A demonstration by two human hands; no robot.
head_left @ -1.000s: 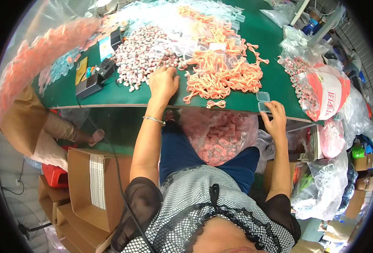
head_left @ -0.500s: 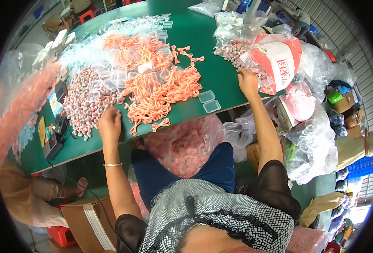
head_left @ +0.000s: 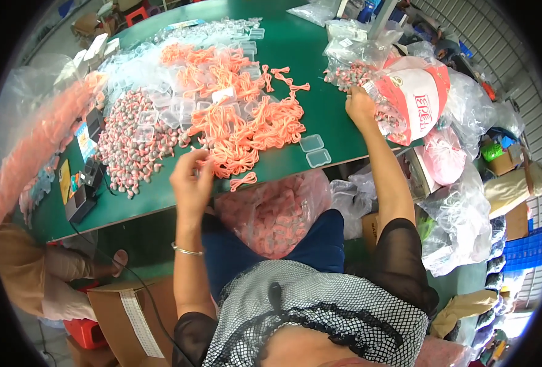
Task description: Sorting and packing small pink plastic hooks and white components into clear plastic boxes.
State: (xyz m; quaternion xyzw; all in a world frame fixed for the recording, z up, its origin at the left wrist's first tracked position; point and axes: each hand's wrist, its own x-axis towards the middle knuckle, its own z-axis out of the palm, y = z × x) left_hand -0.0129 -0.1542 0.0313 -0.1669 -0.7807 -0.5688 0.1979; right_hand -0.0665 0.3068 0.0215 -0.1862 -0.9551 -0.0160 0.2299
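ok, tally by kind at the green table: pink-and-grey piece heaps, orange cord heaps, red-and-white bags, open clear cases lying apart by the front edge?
Pink-and-grey piece heaps: 2 (left, and at the bag's mouth)
Orange cord heap: 1
Red-and-white bag: 1
Open clear case: 1
Total: 5

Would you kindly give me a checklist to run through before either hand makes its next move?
1. Clear plastic case open and on the green table: ok, near the front edge.
2. Right hand at the loose pink-and-grey pieces beside the red-and-white bag: ok.
3. Piece secured in the right hand's grip: cannot tell, fingertips too small to read.
4. Left hand holding something: cannot tell, its fingers hide it.
5. Orange cords laid out singly: not ok, most lie heaped over one another.
6. Small cord bundle on the table: ok, near the front edge.
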